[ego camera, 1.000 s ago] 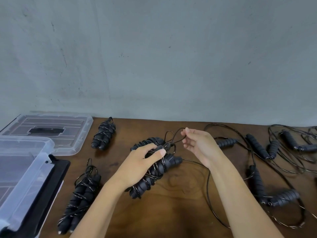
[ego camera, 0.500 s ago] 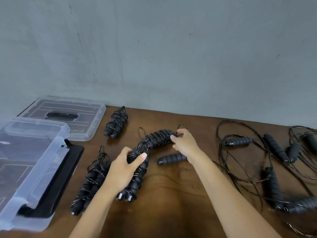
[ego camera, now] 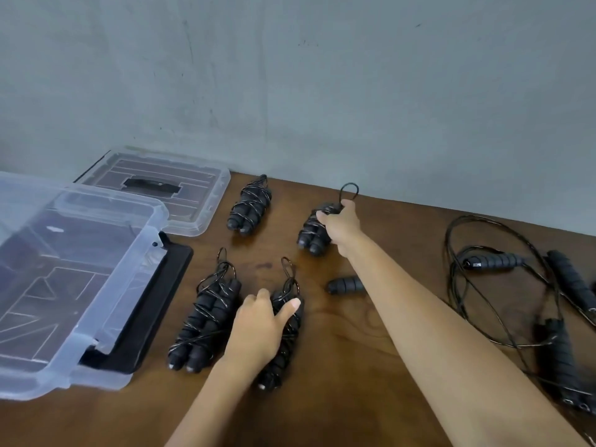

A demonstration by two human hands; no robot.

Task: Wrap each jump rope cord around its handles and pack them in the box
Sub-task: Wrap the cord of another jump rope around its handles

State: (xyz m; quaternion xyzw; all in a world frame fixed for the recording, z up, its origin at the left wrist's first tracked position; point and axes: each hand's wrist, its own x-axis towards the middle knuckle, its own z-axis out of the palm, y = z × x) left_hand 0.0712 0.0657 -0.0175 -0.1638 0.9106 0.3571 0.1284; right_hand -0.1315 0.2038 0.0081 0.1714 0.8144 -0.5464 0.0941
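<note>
Four wrapped jump rope bundles with black foam handles lie on the brown table. My left hand (ego camera: 258, 330) grips the near-centre bundle (ego camera: 287, 321), which lies beside another wrapped bundle (ego camera: 206, 321). My right hand (ego camera: 340, 225) grips the top of a farther bundle (ego camera: 311, 235), whose cord loop sticks up behind my fingers. The fourth bundle (ego camera: 250, 206) lies at the back near the lid. The clear plastic box (ego camera: 106, 321) stands open at the left, with no rope in it.
The box's clear lid (ego camera: 193, 191) lies at the back left. A black tray (ego camera: 161, 295) sits under the box. One loose handle (ego camera: 345, 285) pokes out from under my right forearm. Unwrapped ropes (ego camera: 503, 262) tangle at the right. A grey wall rises behind the table.
My hands have moved apart, each with a wrapped bundle: the left one came toward me beside the near-left bundle, the right one went farther back. The view swung left.
</note>
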